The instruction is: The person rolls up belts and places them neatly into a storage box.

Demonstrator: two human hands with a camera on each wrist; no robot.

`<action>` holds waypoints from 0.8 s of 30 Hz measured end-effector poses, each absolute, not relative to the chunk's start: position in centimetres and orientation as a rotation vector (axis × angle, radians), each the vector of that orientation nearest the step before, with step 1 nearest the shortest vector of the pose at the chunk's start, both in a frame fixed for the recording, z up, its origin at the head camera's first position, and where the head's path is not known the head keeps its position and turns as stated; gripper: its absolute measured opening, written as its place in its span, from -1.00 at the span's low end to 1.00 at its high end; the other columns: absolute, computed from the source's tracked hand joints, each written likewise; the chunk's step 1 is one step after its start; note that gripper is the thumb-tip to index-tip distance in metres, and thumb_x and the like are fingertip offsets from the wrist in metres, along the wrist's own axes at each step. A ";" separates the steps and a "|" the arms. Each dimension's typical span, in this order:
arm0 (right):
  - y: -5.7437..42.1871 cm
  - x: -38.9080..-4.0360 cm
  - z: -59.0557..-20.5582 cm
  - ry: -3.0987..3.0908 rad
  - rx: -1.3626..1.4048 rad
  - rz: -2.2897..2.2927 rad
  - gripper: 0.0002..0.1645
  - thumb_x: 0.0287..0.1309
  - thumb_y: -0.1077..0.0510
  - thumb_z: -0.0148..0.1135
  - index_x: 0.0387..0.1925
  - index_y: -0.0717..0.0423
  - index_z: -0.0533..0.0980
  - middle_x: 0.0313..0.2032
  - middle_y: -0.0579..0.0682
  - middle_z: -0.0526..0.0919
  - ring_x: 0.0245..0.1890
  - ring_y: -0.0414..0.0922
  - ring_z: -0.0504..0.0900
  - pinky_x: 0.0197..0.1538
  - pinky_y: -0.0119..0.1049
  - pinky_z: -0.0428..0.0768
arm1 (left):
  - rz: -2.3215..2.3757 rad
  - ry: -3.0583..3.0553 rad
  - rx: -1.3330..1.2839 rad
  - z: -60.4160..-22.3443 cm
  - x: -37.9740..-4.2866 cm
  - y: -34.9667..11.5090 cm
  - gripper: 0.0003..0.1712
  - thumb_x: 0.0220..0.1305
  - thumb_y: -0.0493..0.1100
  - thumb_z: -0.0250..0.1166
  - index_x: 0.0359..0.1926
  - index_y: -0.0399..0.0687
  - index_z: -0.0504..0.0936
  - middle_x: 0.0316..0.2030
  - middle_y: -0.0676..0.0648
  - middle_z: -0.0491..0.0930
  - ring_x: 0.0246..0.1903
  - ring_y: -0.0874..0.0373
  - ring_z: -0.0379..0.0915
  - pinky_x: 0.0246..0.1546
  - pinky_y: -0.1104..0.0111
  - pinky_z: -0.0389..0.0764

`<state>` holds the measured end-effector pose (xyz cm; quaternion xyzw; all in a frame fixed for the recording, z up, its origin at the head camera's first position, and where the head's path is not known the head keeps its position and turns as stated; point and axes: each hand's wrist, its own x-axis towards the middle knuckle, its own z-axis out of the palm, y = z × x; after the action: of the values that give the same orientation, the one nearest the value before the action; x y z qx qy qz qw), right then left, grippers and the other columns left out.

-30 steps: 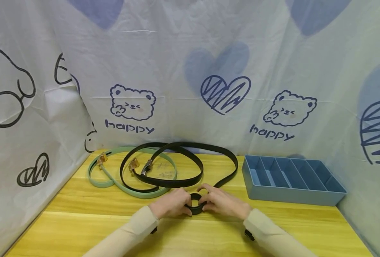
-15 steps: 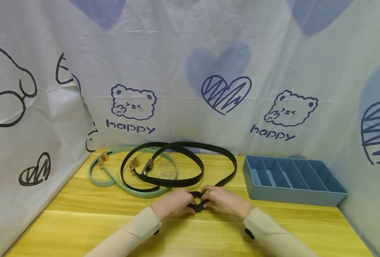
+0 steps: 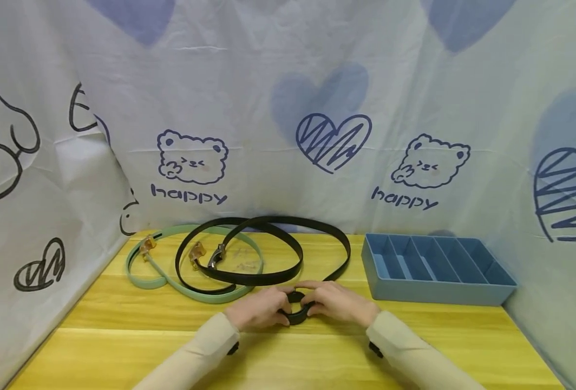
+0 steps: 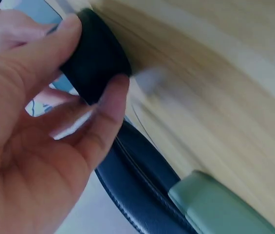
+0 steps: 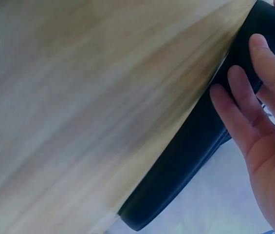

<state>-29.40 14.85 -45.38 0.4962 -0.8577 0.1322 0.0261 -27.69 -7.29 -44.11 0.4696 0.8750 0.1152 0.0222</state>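
A black belt (image 3: pixel 263 278) lies in loops on the yellow wooden table, one end wound into a small round coil (image 3: pixel 296 318). My left hand (image 3: pixel 261 307) pinches the coil's left side; in the left wrist view the thumb and fingertips press its outer face (image 4: pixel 96 53). From the right, my right hand (image 3: pixel 339 302) holds the coil where the strap runs into it. The right wrist view has its fingers (image 5: pixel 239 90) along the dark strap (image 5: pixel 176 170). A silver-toned buckle (image 3: pixel 217 254) shows among the loops. A pale green belt (image 3: pixel 200 296) lies partly under the black one.
A blue-grey box (image 3: pixel 439 291) with several narrow compartments stands at the right rear of the table. Gold-toned buckles (image 3: pixel 146 245) sit by the belts at left. A printed white cloth (image 3: pixel 268 179) hangs behind and at both sides.
Both hands stay at the coil with small finger shifts; the right index finger came down, then stretches over the coil's top. The head view has turned slightly right.
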 end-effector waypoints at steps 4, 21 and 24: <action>14.4 -29.0 -45.2 -2.648 1.536 0.357 -0.88 0.08 0.04 0.23 -0.30 -0.13 0.59 0.23 -0.03 0.28 -0.10 -0.24 0.52 -0.10 -0.39 0.47 | 0.281 2.853 1.381 -44.2 -27.3 -7.4 -0.93 0.04 -0.02 0.34 -0.46 0.16 0.66 -0.28 0.10 0.54 -0.19 0.15 0.45 -0.26 0.36 0.47; 15.5 -29.7 -45.6 -2.611 1.566 0.346 -0.77 0.09 0.06 0.21 -0.17 -0.12 0.58 0.18 -0.07 0.35 0.01 -0.18 0.48 -0.02 -0.34 0.46 | 0.408 2.760 1.420 -44.4 -28.5 -6.9 -0.89 0.02 -0.04 0.35 -0.58 0.16 0.64 -0.50 0.26 0.46 -0.51 0.42 0.34 -0.47 0.56 0.39; 15.3 -29.5 -45.2 -2.618 1.551 0.314 -0.82 0.08 0.04 0.22 -0.23 -0.15 0.58 0.17 -0.09 0.35 -0.03 -0.23 0.49 -0.06 -0.36 0.47 | 0.381 2.765 1.404 -44.2 -28.5 -6.9 -0.91 0.05 -0.03 0.34 -0.53 0.16 0.65 -0.43 0.24 0.51 -0.34 0.34 0.44 -0.33 0.49 0.46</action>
<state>-29.48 15.34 -45.25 0.5067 -0.8550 0.1026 0.0413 -28.51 -6.90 -44.20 0.4492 0.8850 0.1219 0.0086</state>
